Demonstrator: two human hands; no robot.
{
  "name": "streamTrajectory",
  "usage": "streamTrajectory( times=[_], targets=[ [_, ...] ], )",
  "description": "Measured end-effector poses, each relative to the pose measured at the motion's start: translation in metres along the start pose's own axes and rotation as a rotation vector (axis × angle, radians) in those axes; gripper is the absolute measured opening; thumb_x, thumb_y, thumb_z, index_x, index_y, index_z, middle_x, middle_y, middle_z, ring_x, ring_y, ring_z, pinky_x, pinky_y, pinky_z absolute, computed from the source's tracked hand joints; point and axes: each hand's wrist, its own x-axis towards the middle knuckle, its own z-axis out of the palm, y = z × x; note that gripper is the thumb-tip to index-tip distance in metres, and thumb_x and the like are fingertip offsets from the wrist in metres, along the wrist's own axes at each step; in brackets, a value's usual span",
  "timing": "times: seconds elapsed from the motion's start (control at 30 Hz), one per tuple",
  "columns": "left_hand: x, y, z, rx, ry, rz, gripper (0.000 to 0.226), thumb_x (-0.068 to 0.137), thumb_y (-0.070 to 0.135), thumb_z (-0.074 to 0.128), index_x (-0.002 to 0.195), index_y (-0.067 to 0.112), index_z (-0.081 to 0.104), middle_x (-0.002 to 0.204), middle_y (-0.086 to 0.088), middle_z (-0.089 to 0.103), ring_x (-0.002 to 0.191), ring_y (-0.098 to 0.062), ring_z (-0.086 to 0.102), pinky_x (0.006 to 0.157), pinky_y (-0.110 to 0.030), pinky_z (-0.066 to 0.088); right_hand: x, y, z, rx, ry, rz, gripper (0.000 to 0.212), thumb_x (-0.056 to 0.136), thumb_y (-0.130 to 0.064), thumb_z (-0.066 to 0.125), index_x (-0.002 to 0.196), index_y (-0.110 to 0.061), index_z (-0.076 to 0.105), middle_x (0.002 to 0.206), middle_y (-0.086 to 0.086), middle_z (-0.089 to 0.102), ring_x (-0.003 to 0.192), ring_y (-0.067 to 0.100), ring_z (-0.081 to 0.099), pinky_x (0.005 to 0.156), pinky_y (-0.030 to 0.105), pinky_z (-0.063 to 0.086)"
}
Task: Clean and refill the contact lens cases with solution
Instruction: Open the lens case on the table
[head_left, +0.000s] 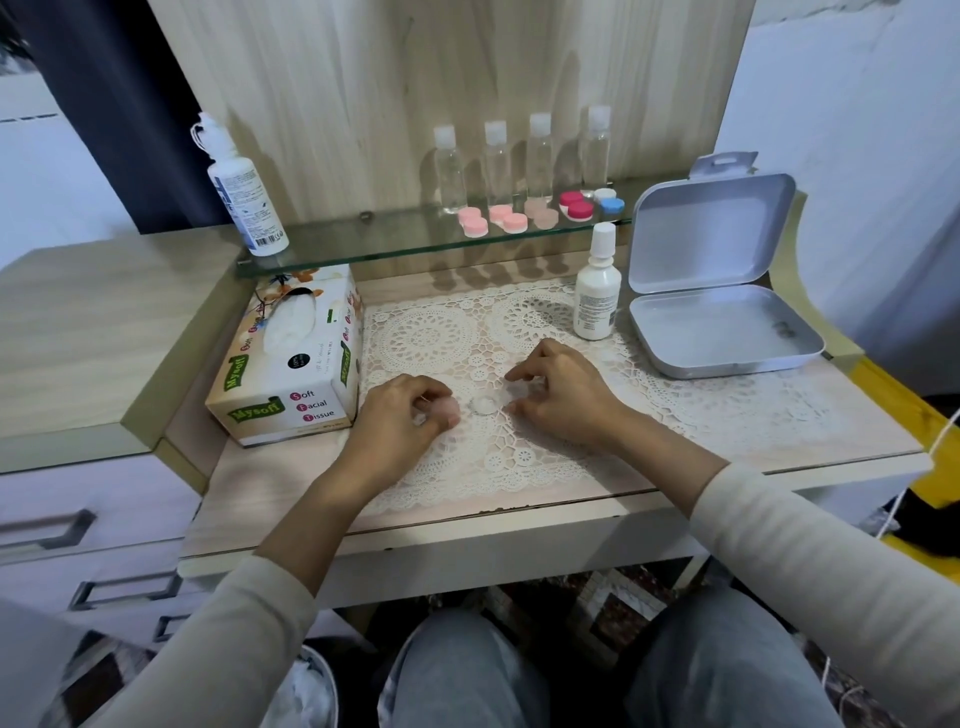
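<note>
A contact lens case lies on the lace mat (431, 332) in front of me. My left hand (410, 415) grips its pale pink capped end (451, 411). Just to the right, the case's white open well (483, 404) shows between my hands. My right hand (563, 397) hovers beside it with index finger and thumb curled round a small pale cap (521, 389), which is mostly hidden. A small white solution bottle (597, 296) stands capped behind my right hand. A larger solution bottle (247, 202) stands at the left end of the glass shelf (395, 249).
Several clear empty bottles (496, 163) and several lens cases, pink (474, 222), red (576, 205) and blue-white (610, 201), sit on the shelf. A tissue box (291, 358) lies at the left. An open white tin (722, 322) sits at the right.
</note>
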Motion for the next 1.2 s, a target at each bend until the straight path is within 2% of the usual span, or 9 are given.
streamTrajectory(
  times=[0.07,0.17,0.3,0.43,0.6,0.87,1.0,1.1,1.2],
  targets=[
    [0.002,0.005,0.001,-0.038,0.009,-0.017,0.024,0.079,0.016,0.072,0.102,0.011,0.067,0.094,0.001,0.065,0.082,-0.007,0.057,0.07,-0.004,0.04,0.0,0.0,0.001,-0.001,0.005,-0.005,0.026,0.084,-0.018,0.061,0.109,-0.017,0.068,0.103,0.004,0.055,0.102,0.02,0.049,0.079,0.024,0.035],
    [0.005,0.01,0.005,-0.072,0.006,-0.036,0.027,0.077,0.014,0.073,0.104,0.011,0.067,0.095,0.0,0.066,0.084,-0.008,0.059,0.072,-0.006,0.042,-0.002,-0.001,0.002,-0.001,0.017,-0.016,0.025,0.084,-0.021,0.064,0.108,-0.017,0.068,0.101,0.004,0.058,0.102,0.022,0.05,0.081,0.027,0.037],
    [0.009,0.015,0.009,-0.097,0.0,-0.036,0.03,0.076,0.016,0.074,0.105,0.01,0.067,0.097,0.0,0.066,0.084,-0.007,0.059,0.072,-0.003,0.042,-0.005,-0.004,0.005,0.032,0.038,0.001,0.029,0.078,-0.029,0.071,0.105,-0.018,0.069,0.097,0.003,0.061,0.099,0.021,0.051,0.082,0.029,0.039],
    [0.01,0.02,0.011,-0.118,-0.033,-0.035,0.033,0.077,0.018,0.074,0.108,0.011,0.067,0.1,-0.001,0.068,0.085,-0.007,0.061,0.078,-0.011,0.046,-0.006,-0.004,0.004,0.043,0.041,-0.004,0.029,0.077,-0.031,0.072,0.103,-0.019,0.07,0.093,0.003,0.061,0.095,0.02,0.051,0.079,0.029,0.038],
    [0.01,0.024,0.012,-0.107,-0.041,-0.041,0.032,0.075,0.019,0.076,0.106,0.012,0.069,0.093,0.001,0.069,0.083,-0.008,0.063,0.08,-0.018,0.05,-0.007,-0.004,0.004,0.044,0.046,-0.012,0.027,0.078,-0.03,0.072,0.102,-0.018,0.071,0.094,0.005,0.063,0.096,0.021,0.053,0.08,0.03,0.04],
    [0.011,0.022,0.01,-0.041,-0.082,0.026,0.03,0.075,0.016,0.075,0.105,0.015,0.07,0.098,0.002,0.07,0.085,-0.008,0.062,0.081,-0.018,0.048,-0.009,-0.004,0.003,0.041,0.046,-0.012,0.026,0.079,-0.028,0.071,0.104,-0.019,0.071,0.093,0.006,0.062,0.094,0.019,0.053,0.073,0.023,0.032],
    [0.012,0.022,0.008,-0.119,-0.164,0.026,0.027,0.08,0.014,0.069,0.106,0.02,0.069,0.103,0.007,0.069,0.093,-0.003,0.06,0.085,-0.014,0.047,-0.008,-0.005,0.003,0.036,0.048,-0.009,0.024,0.081,-0.027,0.069,0.103,-0.019,0.071,0.094,0.006,0.063,0.093,0.019,0.054,0.072,0.022,0.031],
    [0.012,0.021,0.011,-0.134,-0.136,-0.018,0.043,0.07,0.018,0.079,0.11,0.023,0.064,0.103,0.007,0.064,0.09,-0.002,0.057,0.073,-0.003,0.042,-0.008,-0.005,0.002,0.028,0.039,-0.009,0.025,0.082,-0.028,0.067,0.105,-0.02,0.07,0.095,0.007,0.062,0.093,0.02,0.053,0.072,0.024,0.033],
    [0.012,0.023,0.015,-0.096,-0.03,-0.023,0.048,0.064,0.026,0.083,0.107,0.018,0.063,0.093,0.003,0.06,0.081,-0.007,0.055,0.07,-0.012,0.044,-0.009,-0.004,0.002,0.028,0.036,-0.016,0.025,0.083,-0.028,0.065,0.106,-0.019,0.07,0.097,0.008,0.062,0.094,0.021,0.053,0.074,0.026,0.037]
  ],
)
